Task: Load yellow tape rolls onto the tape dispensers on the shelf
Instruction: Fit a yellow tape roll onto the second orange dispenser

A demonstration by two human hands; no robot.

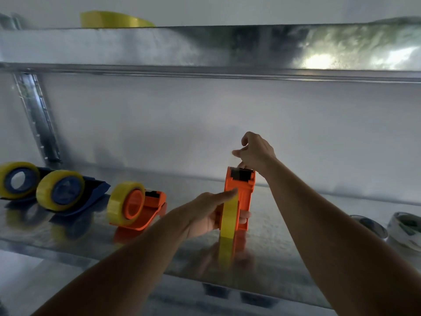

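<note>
An orange tape dispenser [242, 190] stands on the metal shelf [68, 236], seen end-on, with a yellow tape roll [229, 217] mounted on it. My left hand [205, 215] grips the roll and the dispenser body from the left, index finger lying along the top of the roll. My right hand [255, 151] is above the dispenser's black cutter end and pinches the free end of the tape, pulled upward. To the left stand another orange dispenser [148, 208] and two blue dispensers [91, 188], each carrying a yellow roll.
Two pale tape rolls [405, 229] lie at the shelf's right end. An upper metal shelf [205, 46] overhangs, with a yellow roll [109, 19] on top. A slotted upright post [36, 119] stands at the back left.
</note>
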